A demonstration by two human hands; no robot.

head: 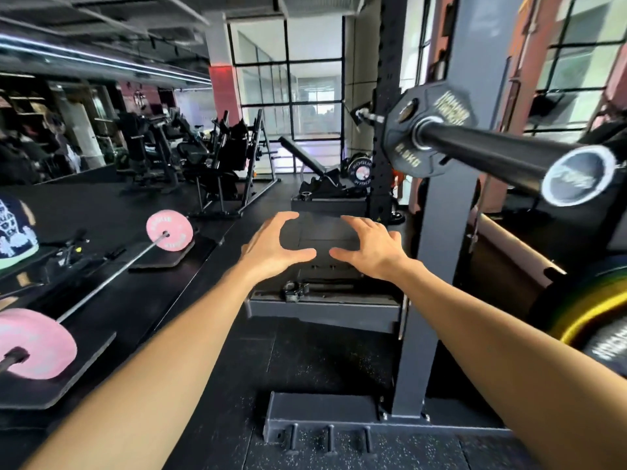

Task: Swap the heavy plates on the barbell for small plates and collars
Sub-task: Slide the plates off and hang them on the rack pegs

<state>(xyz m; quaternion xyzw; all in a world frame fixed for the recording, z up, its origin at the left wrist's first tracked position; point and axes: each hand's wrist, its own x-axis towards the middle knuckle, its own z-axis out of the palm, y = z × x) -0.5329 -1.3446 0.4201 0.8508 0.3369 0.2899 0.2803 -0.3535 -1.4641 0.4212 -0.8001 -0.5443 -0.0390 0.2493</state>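
Both arms are reaching forward at mid-frame. The left hand [271, 249] and the right hand [369, 247] are hovering side by side, palms facing away, fingers spread and relaxed, grasping nothing. The thumbs are pointing toward each other, close but apart.

The barbell [488, 152] is sitting racked at upper right, its sleeve end pointing toward the camera. One small black plate [407, 144] is sitting on the sleeve, pushed in toward the grey rack upright [441, 232]. The sleeve outboard of that plate is showing bare; no collar is visible on it.

Below the hands, a black collar [294, 290] is lying on the grey rack base [322, 308]. A second ring-shaped item is lying farther back on a dark platform; too small to identify.

At the right edge, large plates [597, 320] with a yellow and green band are standing partly out of frame.

On the floor [305, 361] at left, a second bar with pink plates [169, 230] is resting on black mats. Gym machines and a mirror are filling the background.
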